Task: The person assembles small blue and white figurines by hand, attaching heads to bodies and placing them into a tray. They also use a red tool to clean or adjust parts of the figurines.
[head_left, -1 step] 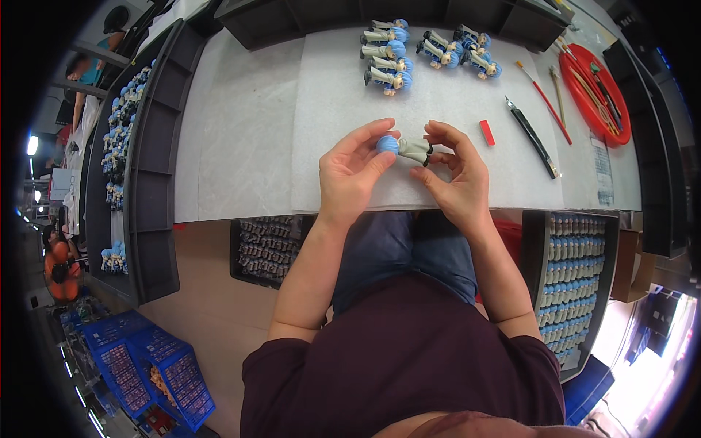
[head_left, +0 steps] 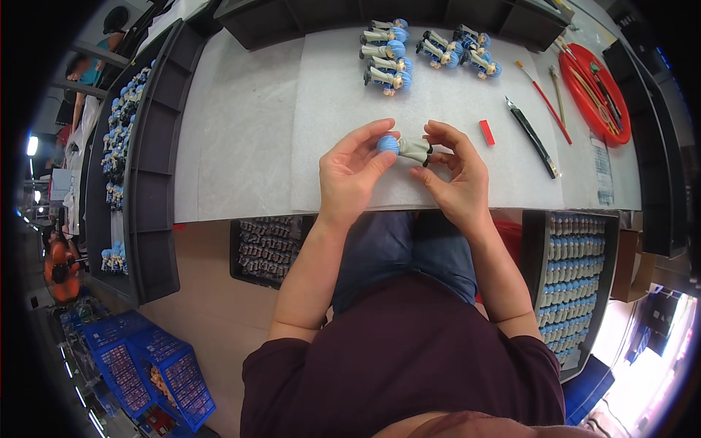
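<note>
Blue-haired figurine [head_left: 406, 150], pinched headward by left hand [head_left: 345, 174], right hand [head_left: 465, 177] half-spread at its base, printed slip [head_left: 602, 172] unreadable.

Left forearm [head_left: 310, 274]: bare, slanted toward one o'clock.
Left hand [head_left: 347, 175]: fingers [head_left: 369, 131] bent toward two o'clock, thumb [head_left: 378, 165] likewise.
Right forearm [head_left: 504, 277]: bare, slanted toward eleven o'clock.
Right hand [head_left: 465, 179]: fingers curved toward ten o'clock, thumb pointing likewise, tips apart.

Figurine [head_left: 403, 148] blue-haired, coat [head_left: 415, 150] pale grey-green, foot end [head_left: 429, 155] black; block [head_left: 487, 133] and dish [head_left: 621, 137] plain red; knife [head_left: 531, 139] black; desk [head_left: 241, 109] mottled pale grey; shirt [head_left: 401, 350] dark maroon.
</note>
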`<state>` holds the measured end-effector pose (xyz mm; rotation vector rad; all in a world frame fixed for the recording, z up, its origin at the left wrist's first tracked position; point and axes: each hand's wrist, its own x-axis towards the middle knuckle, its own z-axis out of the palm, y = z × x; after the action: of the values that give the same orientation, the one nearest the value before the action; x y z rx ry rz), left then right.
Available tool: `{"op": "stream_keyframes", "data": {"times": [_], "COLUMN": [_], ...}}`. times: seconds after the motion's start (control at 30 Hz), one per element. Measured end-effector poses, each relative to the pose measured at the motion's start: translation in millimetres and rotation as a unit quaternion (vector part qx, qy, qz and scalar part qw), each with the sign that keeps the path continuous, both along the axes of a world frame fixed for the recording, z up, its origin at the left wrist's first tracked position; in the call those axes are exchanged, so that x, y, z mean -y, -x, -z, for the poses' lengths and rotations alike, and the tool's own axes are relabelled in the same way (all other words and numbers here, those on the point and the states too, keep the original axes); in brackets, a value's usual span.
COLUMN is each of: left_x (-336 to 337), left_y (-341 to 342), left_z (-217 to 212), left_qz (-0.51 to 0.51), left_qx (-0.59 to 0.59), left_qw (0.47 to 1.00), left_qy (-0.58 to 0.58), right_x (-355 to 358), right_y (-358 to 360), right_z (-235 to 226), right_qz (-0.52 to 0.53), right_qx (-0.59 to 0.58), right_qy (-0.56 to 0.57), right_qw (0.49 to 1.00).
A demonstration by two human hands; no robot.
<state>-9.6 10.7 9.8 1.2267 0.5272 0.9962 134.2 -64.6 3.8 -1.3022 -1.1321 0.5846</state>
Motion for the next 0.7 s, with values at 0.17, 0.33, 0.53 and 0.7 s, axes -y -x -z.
{"op": "stream_keyframes", "data": {"times": [0.17, 0.33, 0.53, 0.7], "left_x": [0, 1, 5, 7], "left_y": [0, 0, -8, -6], "left_z": [1, 1, 3, 9], "left_qz": [0.004, 0.01, -0.015, -0.034], "left_qx": [0.009, 0.011, -0.12, -0.156], "left_qw": [1.0, 1.0, 0.97, 0.962], "left_qy": [-0.007, -0.002, -0.209, -0.222], "right_x": [0, 1, 1, 5], "right_y": [1, 0, -1, -20], "right_z": [0, -1, 2, -8], "right_qz": [0.0, -0.003, 0.021, 0.103], "right_qx": [0.001, 0.018, -0.006, 0.132], "right_qy": [0.005, 0.006, -0.005, -0.046], "right_qw": [1.0, 1.0, 1.0, 0.985]}}
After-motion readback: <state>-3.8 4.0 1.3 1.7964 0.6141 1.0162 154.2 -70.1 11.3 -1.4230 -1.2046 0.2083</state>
